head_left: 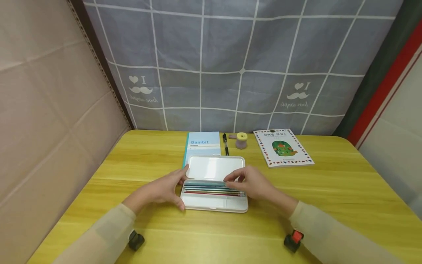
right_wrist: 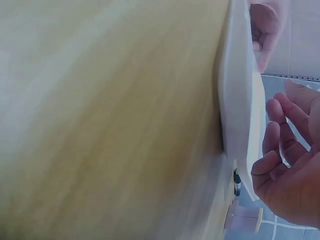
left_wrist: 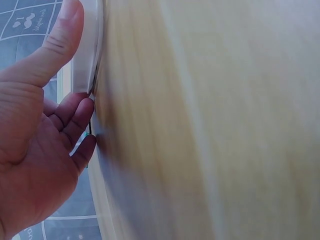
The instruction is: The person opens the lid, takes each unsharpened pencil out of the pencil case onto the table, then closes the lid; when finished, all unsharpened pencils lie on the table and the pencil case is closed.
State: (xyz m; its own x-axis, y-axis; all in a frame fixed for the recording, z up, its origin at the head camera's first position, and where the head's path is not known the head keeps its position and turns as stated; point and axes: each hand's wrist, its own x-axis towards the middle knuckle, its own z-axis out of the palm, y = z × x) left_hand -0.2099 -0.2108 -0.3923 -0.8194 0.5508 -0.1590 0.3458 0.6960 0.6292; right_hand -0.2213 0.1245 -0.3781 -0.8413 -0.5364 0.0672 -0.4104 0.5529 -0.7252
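Observation:
A white pencil case [head_left: 206,201] lies on the table with its lid [head_left: 215,167] raised toward the back. Several coloured pencils [head_left: 211,193] lie lengthwise in it, with a pale blue strip-like thing [head_left: 202,183] behind them. At the case's left end, my left hand [head_left: 163,187] holds it, thumb at the front corner and fingers near the hinge. My right hand [head_left: 252,182] is over the right end of the pencils, thumb and forefinger brought together at the blue thing's end. Whether they pinch anything is hidden, also in the right wrist view.
A light blue notebook [head_left: 204,141] lies partly behind the lid. Beside it are a black pen [head_left: 225,143], a small purple eraser-like block [head_left: 232,136] and a spool [head_left: 241,140] with a yellow top. A white picture booklet [head_left: 284,148] lies at the back right. Grey checked cloth [head_left: 221,88] hangs behind the table.

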